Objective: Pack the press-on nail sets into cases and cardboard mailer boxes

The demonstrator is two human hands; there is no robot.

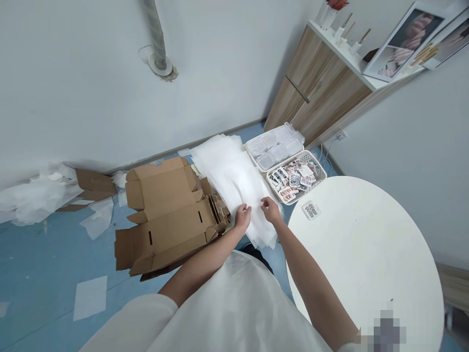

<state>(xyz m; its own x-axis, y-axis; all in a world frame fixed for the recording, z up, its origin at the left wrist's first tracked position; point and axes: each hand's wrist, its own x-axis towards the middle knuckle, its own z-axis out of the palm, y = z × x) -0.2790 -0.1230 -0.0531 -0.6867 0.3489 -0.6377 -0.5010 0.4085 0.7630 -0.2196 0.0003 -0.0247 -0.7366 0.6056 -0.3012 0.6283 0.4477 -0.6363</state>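
Observation:
A pile of thin white foam sheets (230, 171) lies on the blue floor in front of me. My left hand (243, 216) rests on the near edge of the pile, fingers curled in a pinch on the top sheet. My right hand (270, 209) is a little to the right, fingers likewise pinched on the same sheet. A stack of flat brown cardboard boxes (164, 215) sits just left of my left hand.
A round white table (366, 254) stands at the right with a small clear case (311, 210) on its edge. Beyond the sheets are a white basket of small packs (297, 177) and a clear plastic box (274, 145). A wooden cabinet (322, 93) stands against the wall.

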